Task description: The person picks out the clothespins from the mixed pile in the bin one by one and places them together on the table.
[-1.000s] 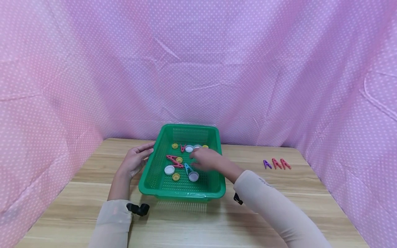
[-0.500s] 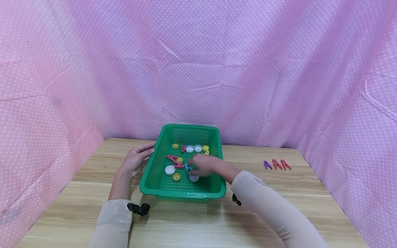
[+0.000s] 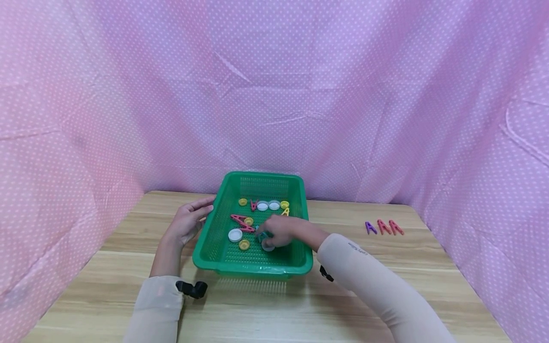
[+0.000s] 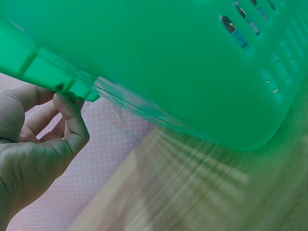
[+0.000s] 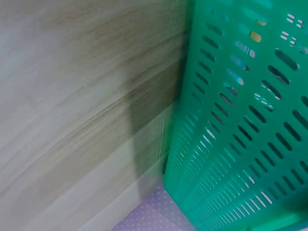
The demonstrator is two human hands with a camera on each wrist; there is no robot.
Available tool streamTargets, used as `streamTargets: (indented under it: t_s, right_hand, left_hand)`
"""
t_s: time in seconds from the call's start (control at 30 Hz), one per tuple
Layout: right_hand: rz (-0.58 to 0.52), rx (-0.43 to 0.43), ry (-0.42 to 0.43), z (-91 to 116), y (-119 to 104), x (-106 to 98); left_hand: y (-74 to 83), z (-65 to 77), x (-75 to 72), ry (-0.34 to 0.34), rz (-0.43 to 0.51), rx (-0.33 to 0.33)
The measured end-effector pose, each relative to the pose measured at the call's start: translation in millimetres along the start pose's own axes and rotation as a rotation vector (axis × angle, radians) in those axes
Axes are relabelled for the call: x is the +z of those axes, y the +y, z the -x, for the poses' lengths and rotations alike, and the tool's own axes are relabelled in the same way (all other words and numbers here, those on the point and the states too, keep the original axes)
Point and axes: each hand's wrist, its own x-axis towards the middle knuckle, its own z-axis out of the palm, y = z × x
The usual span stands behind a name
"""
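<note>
Sleeves [image 3: 154, 305] of pale beige fabric come in nearest, cut off by the lower edge; the right one carries small dark lettering, too slanted and tiny to read with certainty. A black device [image 3: 191, 288] sits at the left wrist, another partly hidden under the right. The wood-grain bench [image 3: 240, 314] carries a green basket [image 3: 253, 267], whose left rim the left hand [image 3: 188, 221] pinches between thumb and fingers. The right hand [image 3: 279, 231] reaches inside, fingers bent, with a blue clip [image 3: 263, 235] between finger and thumb; most of the clip is covered, and I cannot tell whether they grip it. A white cap [image 3: 268, 247] lies partly hidden under that hand. To its left are a yellow cap [image 3: 244, 245] and another white cap, then two pink clips close together with a yellow cap beside them. Farther in sit a yellow clip [image 3: 286, 211], partly masked by the hand, and a row of caps with one more pink clip. Through the basket's slots, the right wrist view gives only scraps of colour. On the bench to the right lie one purple clip [image 3: 371, 228] and two red clips [image 3: 383, 226]. A pink dotted curtain [image 3: 274, 95] hangs behind.
</note>
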Motion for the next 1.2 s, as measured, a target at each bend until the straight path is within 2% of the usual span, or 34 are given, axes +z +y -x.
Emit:
streamTargets:
  t_s: [0.3,0.5,0.63,0.97,1.2]
  right_hand:
    - [0.018,0.049,-0.012,-0.6,1.5,-4.4]
    - [-0.005,0.034,0.036,-3.7,7.1,-7.6]
    - [-0.002,0.057,0.069,-7.1,10.4,-6.9]
    - [0.043,0.079,0.077,-13.7,12.0,-2.6]
    - [-0.015,0.088,0.069,-12.8,11.5,-1.7]
  left_hand:
    - [-0.7,-0.9,0.4,0.013,-0.017,-0.009]
    - [0.7,-1.5,0.9,0.007,-0.017,-0.004]
    - [1.4,-1.0,1.5,0.001,-0.014,-0.003]
    - [0.6,-0.7,0.6,0.008,-0.022,-0.01]
    - [-1.2,-1.5,-0.1,0.022,-0.037,-0.021]
